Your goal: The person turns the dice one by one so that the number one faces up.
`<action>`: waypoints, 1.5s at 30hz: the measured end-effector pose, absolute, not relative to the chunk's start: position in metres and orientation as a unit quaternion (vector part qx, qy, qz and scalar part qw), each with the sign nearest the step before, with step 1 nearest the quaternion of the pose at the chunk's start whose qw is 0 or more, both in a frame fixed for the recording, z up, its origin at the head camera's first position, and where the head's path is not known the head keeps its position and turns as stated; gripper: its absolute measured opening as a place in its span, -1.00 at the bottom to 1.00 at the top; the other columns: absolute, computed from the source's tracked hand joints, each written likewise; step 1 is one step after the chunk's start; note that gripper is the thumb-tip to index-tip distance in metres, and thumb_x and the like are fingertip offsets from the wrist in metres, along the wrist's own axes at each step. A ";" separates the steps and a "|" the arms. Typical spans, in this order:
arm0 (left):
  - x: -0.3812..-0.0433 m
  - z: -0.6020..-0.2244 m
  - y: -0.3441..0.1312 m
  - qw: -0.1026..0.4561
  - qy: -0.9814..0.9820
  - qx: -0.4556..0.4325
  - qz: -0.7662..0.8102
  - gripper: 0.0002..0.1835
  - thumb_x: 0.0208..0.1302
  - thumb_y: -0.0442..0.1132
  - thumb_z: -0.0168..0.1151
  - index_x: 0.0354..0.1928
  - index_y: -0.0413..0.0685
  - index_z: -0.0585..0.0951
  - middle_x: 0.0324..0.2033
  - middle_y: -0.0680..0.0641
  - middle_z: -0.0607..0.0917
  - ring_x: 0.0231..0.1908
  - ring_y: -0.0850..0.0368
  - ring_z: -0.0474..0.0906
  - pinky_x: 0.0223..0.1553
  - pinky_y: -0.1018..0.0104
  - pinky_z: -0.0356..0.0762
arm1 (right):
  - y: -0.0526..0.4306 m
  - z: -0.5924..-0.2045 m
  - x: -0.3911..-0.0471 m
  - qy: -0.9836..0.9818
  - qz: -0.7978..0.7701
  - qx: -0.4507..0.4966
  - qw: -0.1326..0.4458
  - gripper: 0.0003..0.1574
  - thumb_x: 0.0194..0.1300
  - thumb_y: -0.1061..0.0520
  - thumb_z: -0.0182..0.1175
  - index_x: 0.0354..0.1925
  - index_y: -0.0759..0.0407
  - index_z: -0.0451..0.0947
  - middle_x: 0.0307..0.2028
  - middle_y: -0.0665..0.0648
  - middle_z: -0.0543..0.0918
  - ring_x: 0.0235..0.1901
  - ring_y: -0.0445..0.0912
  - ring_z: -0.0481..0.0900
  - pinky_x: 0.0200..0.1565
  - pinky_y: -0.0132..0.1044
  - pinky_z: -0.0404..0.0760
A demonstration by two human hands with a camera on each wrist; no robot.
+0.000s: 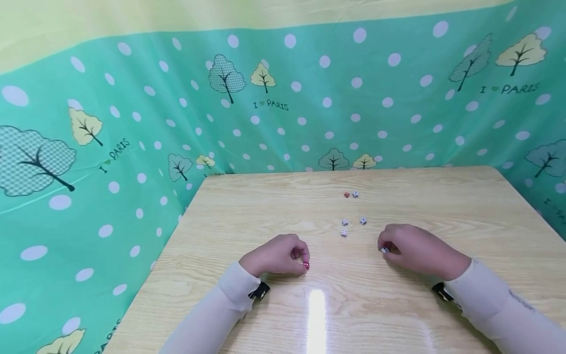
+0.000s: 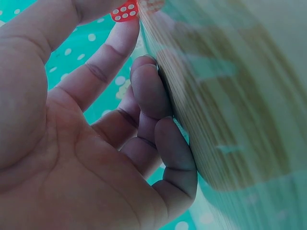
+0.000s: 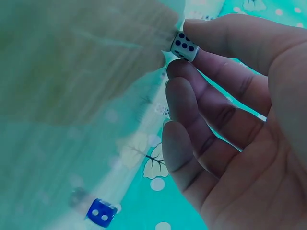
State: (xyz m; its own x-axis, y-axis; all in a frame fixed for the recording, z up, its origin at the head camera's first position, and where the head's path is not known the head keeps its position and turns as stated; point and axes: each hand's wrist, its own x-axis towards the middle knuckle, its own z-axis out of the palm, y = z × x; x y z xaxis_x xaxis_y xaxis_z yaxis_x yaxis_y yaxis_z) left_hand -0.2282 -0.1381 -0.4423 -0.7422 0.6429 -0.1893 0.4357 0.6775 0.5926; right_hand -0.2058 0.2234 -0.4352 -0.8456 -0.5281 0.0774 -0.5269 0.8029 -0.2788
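In the head view my left hand [image 1: 283, 253] pinches a red die [image 1: 306, 265] with white dots between thumb and finger, low at the tabletop. The same red die [image 2: 125, 11] shows at the top of the left wrist view, and the other fingers curl against the wood. My right hand [image 1: 413, 250] holds a white die [image 1: 384, 250] at its fingertips. Black dots cover this white die [image 3: 184, 47] in the right wrist view, where the thumb and a finger grip it. A blue die [image 3: 101, 212] lies on the table near the right hand, out of sight in the head view.
Beyond the hands, white dice [image 1: 345, 222] lie loosely grouped on the wooden table [image 1: 247, 206]. Farther back, another red die [image 1: 347, 195] sits beside a white die [image 1: 355, 194]. A green dotted curtain [image 1: 274, 98] stands behind and to both sides.
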 end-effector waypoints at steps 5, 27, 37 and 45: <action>-0.229 -0.441 -0.139 0.194 0.894 0.304 0.265 -0.83 0.12 -0.21 0.47 -0.44 0.27 0.66 -0.47 0.12 0.59 -0.36 0.25 0.42 -0.30 0.40 0.39 | 0.224 -0.433 -0.188 0.946 -0.145 -0.290 0.002 -0.75 0.21 0.15 0.46 -0.38 -0.21 0.61 -0.43 -0.29 0.48 -0.45 -0.37 0.40 -0.37 -0.42 0.49; -0.230 -0.445 -0.140 0.196 0.893 0.301 0.272 -0.86 0.11 -0.20 0.45 -0.41 0.27 0.68 -0.40 0.10 0.59 -0.33 0.20 0.44 -0.30 0.37 0.42 | 0.234 -0.426 -0.177 0.937 -0.153 -0.314 0.008 -0.71 0.13 0.14 0.51 -0.34 -0.27 0.64 -0.38 -0.31 0.56 -0.38 -0.35 0.48 -0.29 -0.37 0.57; -0.232 -0.445 -0.139 0.199 0.895 0.294 0.268 -0.85 0.13 -0.18 0.48 -0.42 0.31 0.68 -0.34 0.06 0.59 -0.28 0.18 0.44 -0.26 0.36 0.43 | 0.234 -0.425 -0.178 0.941 -0.144 -0.304 0.017 -0.71 0.12 0.11 0.53 -0.35 -0.29 0.64 -0.41 -0.30 0.55 -0.39 -0.33 0.46 -0.32 -0.39 0.53; -0.233 -0.445 -0.139 0.197 0.896 0.296 0.265 -0.84 0.13 -0.18 0.47 -0.42 0.30 0.67 -0.31 0.03 0.60 -0.28 0.17 0.45 -0.24 0.35 0.44 | 0.234 -0.427 -0.180 0.943 -0.144 -0.300 0.016 -0.74 0.13 0.08 0.52 -0.36 -0.28 0.63 -0.45 -0.30 0.51 -0.43 -0.32 0.42 -0.36 -0.41 0.48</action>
